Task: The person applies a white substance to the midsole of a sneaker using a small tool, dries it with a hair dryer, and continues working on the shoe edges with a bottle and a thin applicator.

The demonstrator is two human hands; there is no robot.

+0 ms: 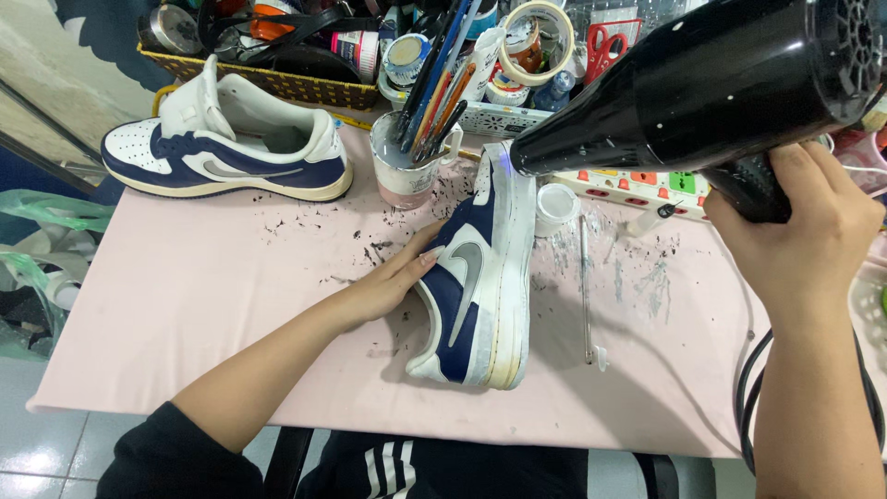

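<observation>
the left hand [393, 282] lies flat, fingers spread, against a navy-and-white leather shoe [480, 277] tipped on its side mid-worktop [212, 314]. the right hand [804, 231], grip wrapped tight, aims a glossy black dryer [702, 83] at the shoe's toe. a mug [407, 166] of brushes stands just behind the shoe.

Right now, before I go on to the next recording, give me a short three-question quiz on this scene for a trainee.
1. True or false: the right hand holds a black hair dryer with its nozzle aimed toward the sneaker lying on its side.
2. Which does the left hand rest against? A) the cup of brushes B) the sneaker lying on its side C) the upright sneaker
3. Fill in: the table cover is pale ____ and flecked with dark bits.

Key: 1 true; 2 B; 3 pink.
</observation>
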